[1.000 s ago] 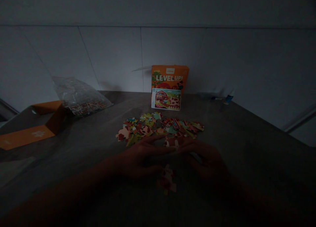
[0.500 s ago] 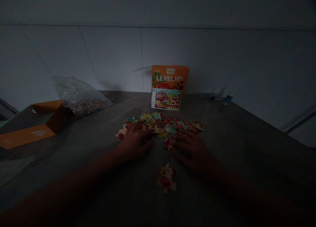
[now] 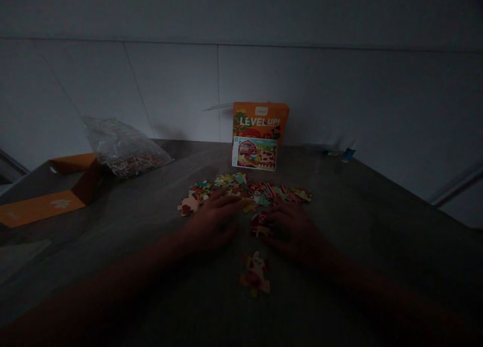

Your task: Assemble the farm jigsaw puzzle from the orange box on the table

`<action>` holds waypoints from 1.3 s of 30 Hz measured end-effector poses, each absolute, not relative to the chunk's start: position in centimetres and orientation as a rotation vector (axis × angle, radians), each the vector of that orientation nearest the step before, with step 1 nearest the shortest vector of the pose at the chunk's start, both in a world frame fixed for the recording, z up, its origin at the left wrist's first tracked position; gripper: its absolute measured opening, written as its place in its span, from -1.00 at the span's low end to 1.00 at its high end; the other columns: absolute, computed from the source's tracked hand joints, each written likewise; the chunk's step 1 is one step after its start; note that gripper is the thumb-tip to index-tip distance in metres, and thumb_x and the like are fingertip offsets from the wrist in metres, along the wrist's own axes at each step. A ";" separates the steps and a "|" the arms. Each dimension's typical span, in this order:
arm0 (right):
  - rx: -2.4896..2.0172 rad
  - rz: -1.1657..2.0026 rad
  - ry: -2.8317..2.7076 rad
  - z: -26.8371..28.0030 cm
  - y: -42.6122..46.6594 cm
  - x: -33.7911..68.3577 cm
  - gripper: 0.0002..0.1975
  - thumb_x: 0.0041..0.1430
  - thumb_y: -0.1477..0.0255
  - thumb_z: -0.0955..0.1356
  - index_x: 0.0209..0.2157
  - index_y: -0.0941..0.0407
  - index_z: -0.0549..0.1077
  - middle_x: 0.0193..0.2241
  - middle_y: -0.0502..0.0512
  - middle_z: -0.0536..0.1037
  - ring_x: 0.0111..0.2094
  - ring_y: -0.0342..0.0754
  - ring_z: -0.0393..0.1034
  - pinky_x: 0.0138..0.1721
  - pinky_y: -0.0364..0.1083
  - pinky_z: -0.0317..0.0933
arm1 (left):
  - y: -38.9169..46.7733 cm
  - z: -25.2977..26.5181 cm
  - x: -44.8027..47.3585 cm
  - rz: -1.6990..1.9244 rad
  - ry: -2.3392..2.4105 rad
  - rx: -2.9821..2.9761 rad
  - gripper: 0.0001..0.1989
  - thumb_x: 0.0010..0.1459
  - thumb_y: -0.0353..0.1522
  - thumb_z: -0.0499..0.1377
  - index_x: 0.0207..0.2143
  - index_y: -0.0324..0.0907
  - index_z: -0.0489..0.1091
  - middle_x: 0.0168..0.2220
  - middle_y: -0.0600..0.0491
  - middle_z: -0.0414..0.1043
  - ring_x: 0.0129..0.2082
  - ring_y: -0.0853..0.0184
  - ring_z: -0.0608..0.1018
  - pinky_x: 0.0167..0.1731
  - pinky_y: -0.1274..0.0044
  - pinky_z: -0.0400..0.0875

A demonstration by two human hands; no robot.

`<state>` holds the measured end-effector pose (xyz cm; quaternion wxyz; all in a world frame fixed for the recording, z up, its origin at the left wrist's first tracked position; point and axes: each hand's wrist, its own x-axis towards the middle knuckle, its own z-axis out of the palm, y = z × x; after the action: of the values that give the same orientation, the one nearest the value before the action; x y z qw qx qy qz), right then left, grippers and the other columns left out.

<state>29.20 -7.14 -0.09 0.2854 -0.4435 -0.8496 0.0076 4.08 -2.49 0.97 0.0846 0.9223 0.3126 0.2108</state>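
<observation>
My left hand (image 3: 214,222) reaches over the left part of a loose pile of jigsaw puzzle pieces (image 3: 266,191), fingers stretched out and slightly blurred. It hides some of the pieces. A pink-and-brown puzzle piece (image 3: 188,205) lies left of its wrist side. My right hand (image 3: 296,231) has its fingers apart and a little bent, with the fingertips at a red barn puzzle piece (image 3: 259,222) in front of the pile. Nearer to me, a cow-face puzzle piece (image 3: 255,274) lies alone on the dark table.
Behind the pile, a picture card (image 3: 254,154) leans on an upright orange box (image 3: 261,119). To the left are an open orange box part (image 3: 41,208) and a clear plastic bag (image 3: 126,148) of small pieces. A small blue-labelled bottle (image 3: 347,154) stands back right, near the wall.
My left hand has shifted slightly right and its fingers have lifted a little over the pile. The right fingers have moved slightly at the barn piece, which sits a bit nearer me.
</observation>
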 end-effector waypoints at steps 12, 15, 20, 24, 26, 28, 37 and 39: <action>-1.172 -0.054 -2.124 0.0 -7.3 29.3 -0.72 0.16 0.40 0.36 -0.07 0.10 0.39 -0.11 0.20 0.49 -0.02 0.10 0.38 0.00 0.10 0.31 | -2.9 1.5 4.2 0.438 0.795 2.699 -0.48 0.24 -0.29 0.12 0.24 0.10 0.21 0.29 -0.03 0.17 0.33 0.02 0.11 0.24 0.04 0.03; -1.402 -0.229 -1.982 0.0 -6.6 30.1 -0.71 0.19 0.34 0.33 -0.09 0.18 0.43 -0.15 0.28 0.51 -0.06 0.17 0.38 -0.01 0.16 0.28 | -2.1 1.2 4.0 0.487 1.018 2.674 -0.52 0.28 -0.28 0.06 0.25 0.08 0.20 0.27 -0.01 0.20 0.34 0.09 0.11 0.24 0.13 0.09; -1.689 -0.237 -1.985 -0.6 -5.8 31.3 -0.71 0.20 0.26 0.32 -0.19 0.17 0.49 -0.19 0.26 0.54 -0.14 0.18 0.41 -0.08 0.15 0.29 | -1.3 0.6 3.7 0.456 1.196 2.706 -0.51 0.26 -0.25 0.05 0.24 -0.01 0.24 0.17 -0.04 0.34 0.35 0.07 0.06 0.25 0.18 0.10; -1.784 -0.152 -2.009 -0.8 -5.7 31.6 -0.71 0.20 0.27 0.32 -0.18 0.18 0.50 -0.17 0.27 0.55 -0.14 0.17 0.43 -0.14 0.12 0.31 | -0.9 0.1 3.7 0.382 1.253 2.722 -0.48 0.25 -0.23 0.05 0.25 -0.05 0.21 0.16 -0.03 0.35 0.33 0.00 0.09 0.27 0.03 -0.07; -1.760 -0.147 -2.018 -0.8 -5.6 31.7 -0.74 0.21 0.28 0.32 -0.22 0.16 0.51 -0.17 0.26 0.55 -0.14 0.17 0.44 -0.14 0.10 0.31 | -0.8 -0.1 3.7 0.378 1.295 2.726 -0.46 0.25 -0.21 0.05 0.27 -0.07 0.19 0.21 -0.02 0.30 0.32 -0.04 0.11 0.26 -0.03 -0.17; -1.719 -0.140 -2.023 -0.7 -5.6 31.7 -0.79 0.20 0.32 0.33 -0.25 0.15 0.52 -0.19 0.24 0.56 -0.16 0.14 0.45 -0.15 0.08 0.31 | -0.7 -0.3 3.7 0.371 1.345 2.742 -0.46 0.25 -0.20 0.04 0.27 -0.08 0.19 0.27 -0.04 0.20 0.33 -0.09 0.06 0.25 -0.05 -0.16; -1.695 -0.055 -2.015 0.3 -5.4 32.3 -0.81 0.21 0.38 0.30 -0.28 0.13 0.54 -0.34 0.13 0.60 -0.36 0.00 0.47 -0.34 -0.06 0.25 | -1.0 0.1 3.8 0.342 1.438 2.726 -0.43 0.22 -0.19 0.07 0.25 -0.17 0.22 0.32 -0.16 0.08 0.34 -0.21 -0.05 0.20 -0.08 -0.02; -1.710 -0.087 -2.036 0.5 -5.2 32.8 -0.78 0.17 0.30 0.35 -0.27 0.15 0.55 -0.29 0.18 0.58 -0.29 0.05 0.46 -0.28 -0.02 0.27 | -1.0 0.1 3.8 0.401 1.347 2.769 -0.41 0.21 -0.20 0.08 0.27 -0.18 0.20 0.31 -0.14 0.10 0.34 -0.18 -0.04 0.21 -0.07 -0.01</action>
<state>32.81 -5.16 0.46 0.2383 -0.6243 -0.7432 -0.0317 3.76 -1.02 0.12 0.0182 0.8916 0.4337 0.1290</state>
